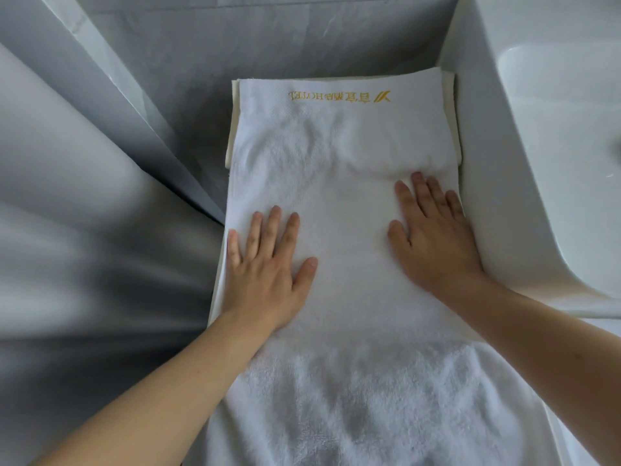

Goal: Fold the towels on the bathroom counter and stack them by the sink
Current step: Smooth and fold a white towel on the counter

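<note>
A long white towel [339,203] with a gold embroidered hotel logo near its far end lies lengthwise on the counter, its near end hanging toward me. Cream edges of another folded towel [452,109] show beneath its far end. My left hand [268,264] lies flat, fingers spread, on the towel's left side. My right hand [433,237] lies flat on the right side, close to the sink's wall. Both palms press the cloth.
A white sink basin [544,163] rises directly to the right of the towel. Grey marble-look walls [100,196] meet in a corner on the left and behind, with a strip of grey counter [268,45] beyond the towel.
</note>
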`<state>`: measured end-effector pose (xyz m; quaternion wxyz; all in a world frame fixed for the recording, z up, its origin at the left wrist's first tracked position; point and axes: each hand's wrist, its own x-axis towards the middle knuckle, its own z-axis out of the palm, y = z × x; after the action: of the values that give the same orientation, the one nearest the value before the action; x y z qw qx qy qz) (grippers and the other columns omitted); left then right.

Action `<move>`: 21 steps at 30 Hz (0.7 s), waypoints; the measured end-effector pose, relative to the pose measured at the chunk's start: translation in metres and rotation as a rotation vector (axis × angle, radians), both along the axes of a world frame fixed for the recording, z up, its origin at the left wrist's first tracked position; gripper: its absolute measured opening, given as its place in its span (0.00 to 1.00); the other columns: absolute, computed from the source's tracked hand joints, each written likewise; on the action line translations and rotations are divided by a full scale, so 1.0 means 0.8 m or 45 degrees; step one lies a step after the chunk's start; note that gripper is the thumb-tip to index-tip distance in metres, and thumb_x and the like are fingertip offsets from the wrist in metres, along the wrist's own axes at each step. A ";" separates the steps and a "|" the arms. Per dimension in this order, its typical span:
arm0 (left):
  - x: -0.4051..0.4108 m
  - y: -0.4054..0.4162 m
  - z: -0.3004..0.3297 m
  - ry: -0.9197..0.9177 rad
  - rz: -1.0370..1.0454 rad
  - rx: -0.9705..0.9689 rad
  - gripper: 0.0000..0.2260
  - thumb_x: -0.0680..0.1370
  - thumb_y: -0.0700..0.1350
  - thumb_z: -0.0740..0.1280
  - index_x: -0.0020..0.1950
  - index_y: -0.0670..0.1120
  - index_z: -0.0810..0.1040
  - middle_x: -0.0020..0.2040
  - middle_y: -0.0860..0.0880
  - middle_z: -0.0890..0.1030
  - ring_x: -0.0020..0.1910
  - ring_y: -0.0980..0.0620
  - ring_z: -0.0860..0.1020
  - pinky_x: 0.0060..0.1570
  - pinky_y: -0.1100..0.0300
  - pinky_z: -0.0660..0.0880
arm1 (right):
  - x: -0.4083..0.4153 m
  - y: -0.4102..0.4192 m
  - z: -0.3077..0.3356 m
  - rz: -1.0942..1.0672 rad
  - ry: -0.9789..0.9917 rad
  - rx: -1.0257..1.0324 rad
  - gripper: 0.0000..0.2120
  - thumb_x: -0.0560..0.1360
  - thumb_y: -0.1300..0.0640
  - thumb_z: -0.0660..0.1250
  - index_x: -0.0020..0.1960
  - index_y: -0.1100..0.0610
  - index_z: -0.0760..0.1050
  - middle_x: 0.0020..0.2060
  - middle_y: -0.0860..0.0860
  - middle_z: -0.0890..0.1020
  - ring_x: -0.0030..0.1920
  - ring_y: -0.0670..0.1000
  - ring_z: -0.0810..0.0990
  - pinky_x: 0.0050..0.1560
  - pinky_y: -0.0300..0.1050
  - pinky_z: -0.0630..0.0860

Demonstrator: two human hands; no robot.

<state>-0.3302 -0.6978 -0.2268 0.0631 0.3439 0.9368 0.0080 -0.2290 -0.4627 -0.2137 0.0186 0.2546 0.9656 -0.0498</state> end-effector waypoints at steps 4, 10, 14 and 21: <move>-0.008 0.010 0.000 0.025 0.013 0.010 0.34 0.77 0.67 0.37 0.80 0.55 0.39 0.81 0.50 0.40 0.80 0.48 0.38 0.76 0.40 0.37 | 0.001 -0.001 0.001 0.005 -0.020 -0.007 0.34 0.75 0.43 0.42 0.79 0.55 0.52 0.79 0.55 0.51 0.78 0.54 0.49 0.77 0.53 0.44; -0.011 0.011 0.000 0.023 0.007 0.024 0.34 0.77 0.67 0.38 0.81 0.55 0.41 0.82 0.50 0.41 0.80 0.47 0.39 0.76 0.39 0.38 | 0.009 -0.025 0.022 0.090 -0.113 -0.007 0.30 0.81 0.44 0.43 0.80 0.56 0.47 0.79 0.54 0.47 0.79 0.53 0.46 0.77 0.54 0.40; -0.014 0.014 -0.004 0.031 -0.005 0.044 0.34 0.77 0.67 0.39 0.81 0.55 0.42 0.82 0.50 0.42 0.80 0.47 0.40 0.75 0.39 0.38 | 0.045 -0.049 0.013 0.202 -0.136 -0.179 0.31 0.80 0.38 0.40 0.80 0.48 0.40 0.79 0.49 0.41 0.78 0.48 0.38 0.76 0.49 0.35; -0.032 0.029 0.017 -0.122 -0.038 -0.087 0.32 0.79 0.65 0.41 0.80 0.55 0.38 0.81 0.51 0.36 0.79 0.48 0.35 0.75 0.39 0.36 | 0.039 -0.037 -0.001 0.159 -0.152 -0.130 0.31 0.80 0.37 0.40 0.79 0.46 0.39 0.79 0.48 0.39 0.78 0.49 0.36 0.76 0.51 0.34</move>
<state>-0.3561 -0.6744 -0.2132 0.1197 0.3546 0.9273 -0.0085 -0.1979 -0.4924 -0.2143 0.0920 0.1950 0.9730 -0.0824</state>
